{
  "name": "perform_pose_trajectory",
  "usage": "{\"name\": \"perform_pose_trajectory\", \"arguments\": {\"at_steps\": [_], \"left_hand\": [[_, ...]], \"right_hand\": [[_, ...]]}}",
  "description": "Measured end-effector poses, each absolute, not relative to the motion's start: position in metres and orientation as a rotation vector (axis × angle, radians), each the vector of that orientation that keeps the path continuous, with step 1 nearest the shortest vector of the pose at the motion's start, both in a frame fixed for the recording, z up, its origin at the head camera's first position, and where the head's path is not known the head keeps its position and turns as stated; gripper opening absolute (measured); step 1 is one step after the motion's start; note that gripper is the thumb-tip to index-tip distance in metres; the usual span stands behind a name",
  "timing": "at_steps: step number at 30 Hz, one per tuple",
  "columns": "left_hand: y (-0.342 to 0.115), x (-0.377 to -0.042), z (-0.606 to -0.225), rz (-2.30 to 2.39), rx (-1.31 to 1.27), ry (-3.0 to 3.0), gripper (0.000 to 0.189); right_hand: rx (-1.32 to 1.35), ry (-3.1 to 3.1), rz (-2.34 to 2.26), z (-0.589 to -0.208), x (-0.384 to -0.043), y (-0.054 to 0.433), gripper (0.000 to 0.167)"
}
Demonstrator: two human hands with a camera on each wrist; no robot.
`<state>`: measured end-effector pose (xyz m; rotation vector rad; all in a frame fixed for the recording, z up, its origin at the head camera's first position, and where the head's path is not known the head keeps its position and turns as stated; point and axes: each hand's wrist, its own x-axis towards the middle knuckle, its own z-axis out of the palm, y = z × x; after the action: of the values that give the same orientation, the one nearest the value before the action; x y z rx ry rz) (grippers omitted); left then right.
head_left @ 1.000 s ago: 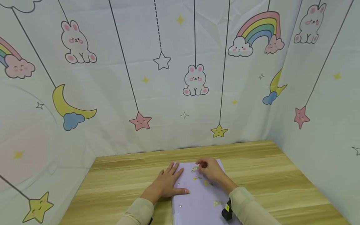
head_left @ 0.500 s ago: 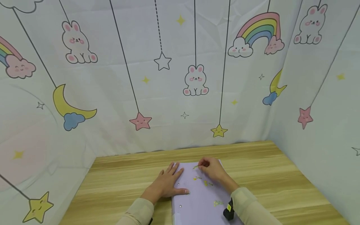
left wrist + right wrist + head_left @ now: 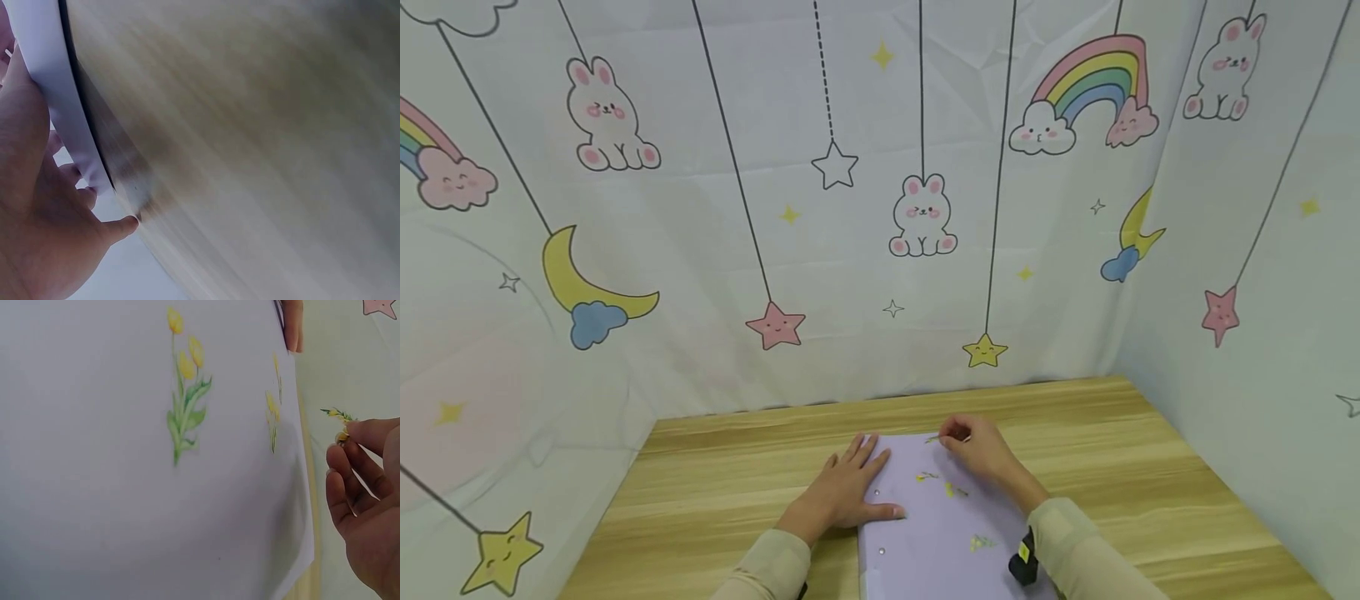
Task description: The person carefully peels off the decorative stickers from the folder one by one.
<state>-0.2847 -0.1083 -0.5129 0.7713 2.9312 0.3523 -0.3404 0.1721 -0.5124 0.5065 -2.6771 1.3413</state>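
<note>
A lilac binder point(image 3: 925, 562) with two metal rivets along its left side lies on the wooden table. My left hand point(image 3: 842, 490) is spread over its upper left part, thumb pointing inward across the cover. Near the far right corner, my right hand point(image 3: 988, 454) pinches a small yellow flower sticker point(image 3: 337, 414) by thumb and fingertip, raised off the cover. Three other yellow flower stickers are on the cover: one with tulips point(image 3: 181, 406) at the lower right and two smaller ones point(image 3: 957, 490) point(image 3: 927, 477) further up.
Bare wooden tabletop point(image 3: 1150, 500) surrounds the binder. A white cloth point(image 3: 850, 267) printed with rabbits, stars and rainbows hangs behind and at both sides. A black wrist camera point(image 3: 1023, 560) sits at the right sleeve, over the binder's right side.
The right hand has drawn back and to the right, lifting the flower sticker from its spot near the binder's top. The left hand stays in place.
</note>
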Motion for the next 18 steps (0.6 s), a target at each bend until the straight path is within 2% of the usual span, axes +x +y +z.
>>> {"name": "perform_pose_trajectory", "arguments": {"at_steps": [18], "left_hand": [[-0.110, -0.285, -0.515, 0.368, 0.755, 2.916, 0.105]], "right_hand": [[0.405, -2.679, 1.299, -0.507, -0.351, 0.216, 0.004]]}}
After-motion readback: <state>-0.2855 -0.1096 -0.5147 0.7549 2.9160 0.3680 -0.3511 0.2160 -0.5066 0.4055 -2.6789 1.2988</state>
